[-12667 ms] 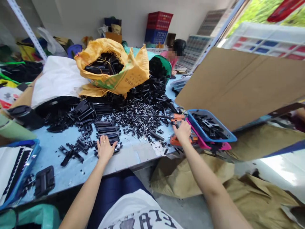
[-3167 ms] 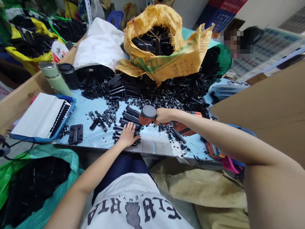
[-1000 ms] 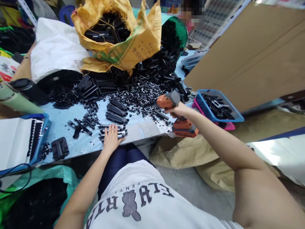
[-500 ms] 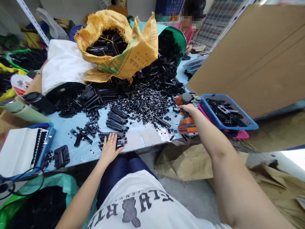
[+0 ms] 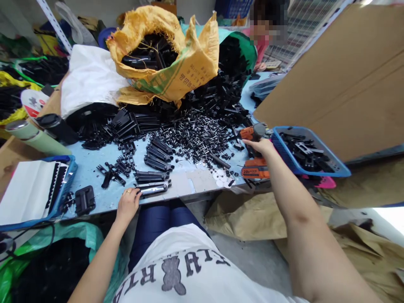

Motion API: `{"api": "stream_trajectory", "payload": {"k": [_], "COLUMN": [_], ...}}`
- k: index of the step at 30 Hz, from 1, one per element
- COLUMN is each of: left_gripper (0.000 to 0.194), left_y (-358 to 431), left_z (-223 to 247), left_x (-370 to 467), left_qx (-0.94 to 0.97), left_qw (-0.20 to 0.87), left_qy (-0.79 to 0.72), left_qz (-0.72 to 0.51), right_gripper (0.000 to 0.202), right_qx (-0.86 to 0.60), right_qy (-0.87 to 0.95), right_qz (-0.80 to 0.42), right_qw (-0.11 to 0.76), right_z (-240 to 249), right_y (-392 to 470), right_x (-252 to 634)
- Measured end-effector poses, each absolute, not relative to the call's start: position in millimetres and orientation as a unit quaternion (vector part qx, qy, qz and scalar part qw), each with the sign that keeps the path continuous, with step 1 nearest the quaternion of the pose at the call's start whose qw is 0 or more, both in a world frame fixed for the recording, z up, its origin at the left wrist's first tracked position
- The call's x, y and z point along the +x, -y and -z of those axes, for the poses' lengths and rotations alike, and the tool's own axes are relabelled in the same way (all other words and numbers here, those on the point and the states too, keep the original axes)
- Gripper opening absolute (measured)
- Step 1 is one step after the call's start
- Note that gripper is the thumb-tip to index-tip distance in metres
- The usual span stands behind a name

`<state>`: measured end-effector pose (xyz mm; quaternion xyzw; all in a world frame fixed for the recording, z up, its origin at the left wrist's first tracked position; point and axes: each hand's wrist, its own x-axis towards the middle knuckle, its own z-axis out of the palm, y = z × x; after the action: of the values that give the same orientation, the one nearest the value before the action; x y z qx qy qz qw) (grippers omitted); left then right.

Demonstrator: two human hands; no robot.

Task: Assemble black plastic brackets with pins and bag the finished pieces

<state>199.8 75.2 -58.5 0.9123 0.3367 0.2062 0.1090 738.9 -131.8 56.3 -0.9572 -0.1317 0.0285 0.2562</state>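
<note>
My left hand (image 5: 128, 203) is at the table's front edge, its bent fingertips on the left end of a long black part (image 5: 154, 189), the nearest in a row of similar parts. More black parts (image 5: 158, 158) lie just behind. On the right, my right hand (image 5: 260, 145) is closed around the handle of an orange and grey power drill (image 5: 252, 132), whose orange battery (image 5: 255, 168) rests near the edge. A heap of small screws (image 5: 198, 134) spreads between the hands, with a dark rod (image 5: 220, 160) in front of it.
A yellow sack (image 5: 195, 69) of black parts stands behind the heap. A blue basket (image 5: 342, 168) of parts sits at the right, beside a large cardboard sheet (image 5: 341, 80). Bottles (image 5: 47, 141) and a blue tray (image 5: 71, 168) are at the left. Another person (image 5: 261, 46) is at the back.
My left hand has slid left from on top of the nearest black parts to the end of one, uncovering them. My right hand stays on the drill. The view has shifted slightly.
</note>
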Motion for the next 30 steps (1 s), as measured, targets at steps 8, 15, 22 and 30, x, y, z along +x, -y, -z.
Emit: {"api": "stream_trajectory", "payload": {"k": [8, 15, 22, 30], "left_gripper": [0.031, 0.025, 0.043, 0.021], "left_y": [-83.2, -20.1, 0.8, -19.4], "left_z": [62.7, 26.7, 30.3, 31.2], "left_x": [203.3, 225.3, 247.5, 257.1], "left_qx": [0.883, 0.737, 0.289, 0.111], "left_qw": [0.187, 0.367, 0.756, 0.8], "left_qy": [-0.366, -0.478, -0.524, -0.516], "left_qz": [-0.228, -0.306, -0.264, -0.284], "right_gripper": [0.039, 0.082, 0.127, 0.123], "right_qx": [-0.841, -0.795, -0.834, -0.81], "right_qy": [0.464, 0.586, 0.525, 0.548], "right_qz": [0.114, -0.134, -0.156, -0.21], "right_qw": [0.253, 0.082, -0.061, -0.001], "right_z": [-61.8, -12.6, 16.2, 7.5], "right_y": [28.5, -135.3, -163.4, -147.7], "right_x": [611.0, 491.5, 466.5, 480.1]}}
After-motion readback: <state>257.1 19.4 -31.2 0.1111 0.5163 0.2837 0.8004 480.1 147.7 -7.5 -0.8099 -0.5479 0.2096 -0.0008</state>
